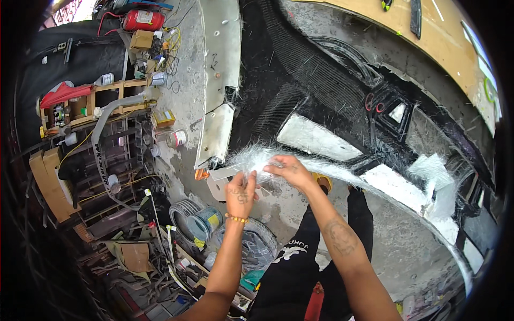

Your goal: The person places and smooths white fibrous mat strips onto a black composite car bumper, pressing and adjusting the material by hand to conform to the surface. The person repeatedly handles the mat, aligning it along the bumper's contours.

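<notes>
A loose tuft of white glass fibre [254, 156] spreads along the near edge of a large black moulded panel [278, 59]. My left hand [240, 195] pinches the lower side of the tuft with thumb and fingers close together. My right hand [289, 170] grips the same glass fibre from the right, its fingertips near those of the left. More white strands [334, 170] run along the panel's edge to the right. Scissors [374, 109] with red handles lie on the panel. Torn pieces of white fibre mat [436, 179] rest at its right end.
A grey bucket [203, 224] and a tyre [182, 208] stand on the concrete floor at lower left, among piled scrap. Farther left are a wooden rack [118, 91], paint tins and a red tank [143, 20]. A tan board [444, 32] spans the far right.
</notes>
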Demonstrator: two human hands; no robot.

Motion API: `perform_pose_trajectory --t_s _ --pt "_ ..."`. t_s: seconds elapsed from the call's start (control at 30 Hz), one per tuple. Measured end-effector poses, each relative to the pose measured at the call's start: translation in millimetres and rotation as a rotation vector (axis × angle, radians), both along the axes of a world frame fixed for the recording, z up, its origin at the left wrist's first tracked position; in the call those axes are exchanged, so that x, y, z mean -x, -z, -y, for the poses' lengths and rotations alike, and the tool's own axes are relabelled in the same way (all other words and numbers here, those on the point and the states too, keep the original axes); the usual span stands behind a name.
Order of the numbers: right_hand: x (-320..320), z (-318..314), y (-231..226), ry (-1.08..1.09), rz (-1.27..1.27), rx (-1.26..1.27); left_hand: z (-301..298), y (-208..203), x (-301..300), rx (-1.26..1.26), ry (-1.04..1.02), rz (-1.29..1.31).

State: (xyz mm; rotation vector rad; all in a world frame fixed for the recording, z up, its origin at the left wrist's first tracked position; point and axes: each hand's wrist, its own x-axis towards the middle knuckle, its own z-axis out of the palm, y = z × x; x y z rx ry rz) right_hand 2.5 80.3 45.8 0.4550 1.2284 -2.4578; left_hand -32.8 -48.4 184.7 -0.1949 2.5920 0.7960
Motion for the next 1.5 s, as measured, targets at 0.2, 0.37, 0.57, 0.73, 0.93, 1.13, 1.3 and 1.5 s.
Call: perform_pose_trajectory --t_s 0.2,0.37,0.57,0.73,0.93,1.13,1.3,1.5 --pt "58.6 37.7 -20.5 -0.133 -0.027 -0.05 22.1 -62.2 16.4 0.177 0.113 -0.074" --pt "70.2 53.2 -10.7 -0.085 -0.061 -0.133 17.4 -83.2 13.0 0.141 0.69 -0.203" --pt "76.3 72.1 3.7 -0.035 -0.108 -0.133 10.1 -48.5 39.2 0.675 1.264 -0.165" --pt "75.9 63.1 -6.6 -0.083 0.006 -0.129 27.2 -54.2 53.5 0.979 1.509 -0.042" --pt "70.7 68.0 8.5 -0.027 0.001 -0.233 27.7 -63.5 57.3 1.081 1.584 0.011" --pt "40.7 62.8 10.4 0.238 0.088 -0.238 34.4 -66.7 61.2 1.076 1.641 0.005" --pt "33.8 65.4 2.5 0.268 0.293 0.131 35.5 -63.9 64.2 1.053 1.665 -0.016" --pt "44.8 63.9 3.5 0.162 0.277 0.038 33.4 -70.3 61.4 1.129 1.708 -0.04"
